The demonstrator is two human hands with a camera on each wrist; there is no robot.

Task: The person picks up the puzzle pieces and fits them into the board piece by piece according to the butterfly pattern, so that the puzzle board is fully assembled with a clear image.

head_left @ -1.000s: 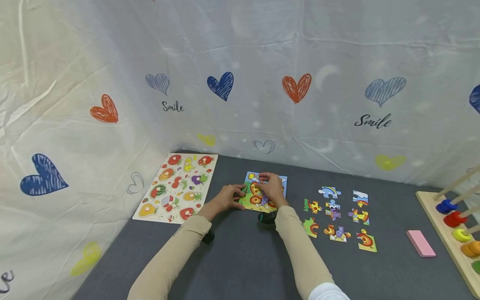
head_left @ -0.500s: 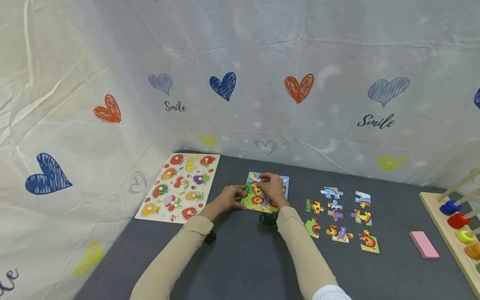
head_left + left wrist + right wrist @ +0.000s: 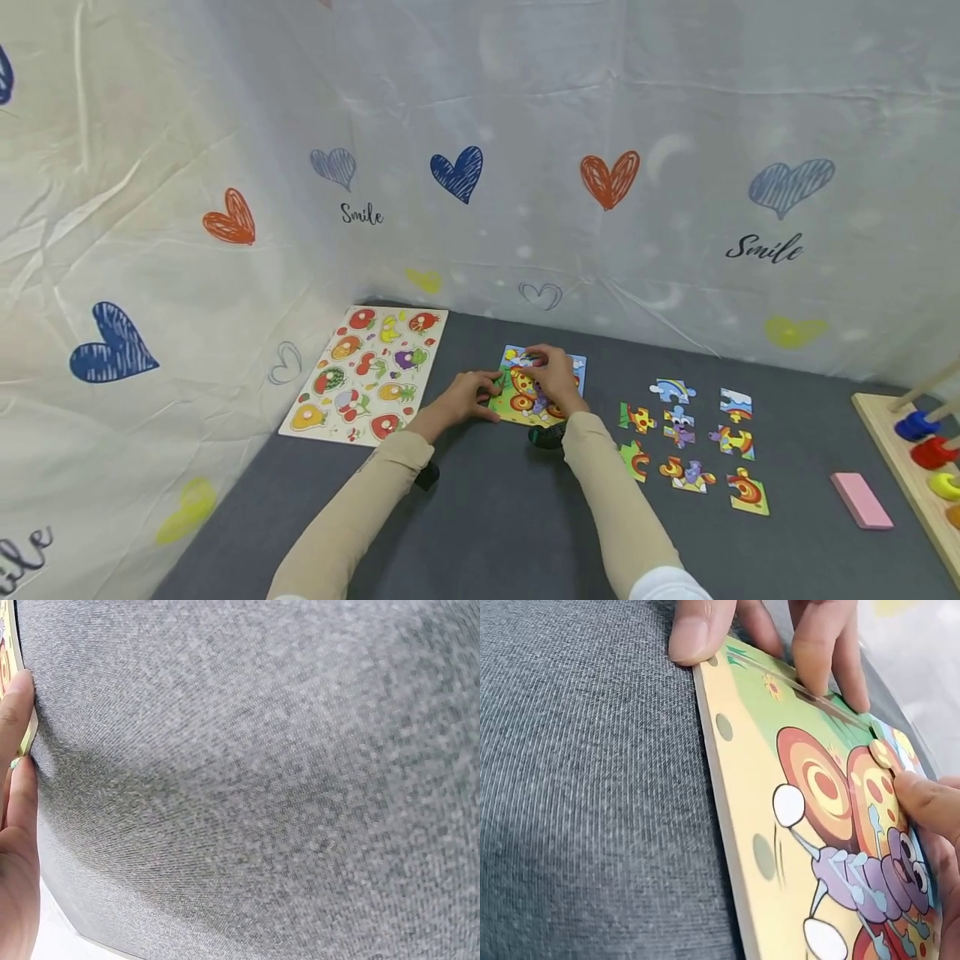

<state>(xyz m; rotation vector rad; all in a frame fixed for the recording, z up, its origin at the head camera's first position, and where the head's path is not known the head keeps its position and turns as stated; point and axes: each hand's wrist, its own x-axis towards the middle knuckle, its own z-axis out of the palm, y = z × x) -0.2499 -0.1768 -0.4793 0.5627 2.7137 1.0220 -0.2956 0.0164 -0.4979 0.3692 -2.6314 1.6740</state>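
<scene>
A butterfly jigsaw board [image 3: 510, 409] lies near the back of the dark table. My left hand [image 3: 465, 398] holds the board by its left side. In the right wrist view, the left thumb [image 3: 690, 637] rests at a corner while other fingers press on the green part. My right hand [image 3: 557, 380] is over the board's upper left area. It pinches a jigsaw piece [image 3: 883, 755] against the picture; a yellow tab shows beside the thumb [image 3: 926, 799], and the rest is mostly hidden. Several loose jigsaw pieces [image 3: 678, 427] lie in rows to the right.
A fruit-picture board [image 3: 378, 392] lies on the left. On the right are a pink block [image 3: 862, 501] and a wooden peg stand with coloured rings [image 3: 932, 454]. A light curtain with printed hearts [image 3: 459, 173] hangs along the back and left.
The head view has shifted slightly, so the whole scene sits a little further right. Both hands stay at the board, with the right fingers moving only slightly over it.
</scene>
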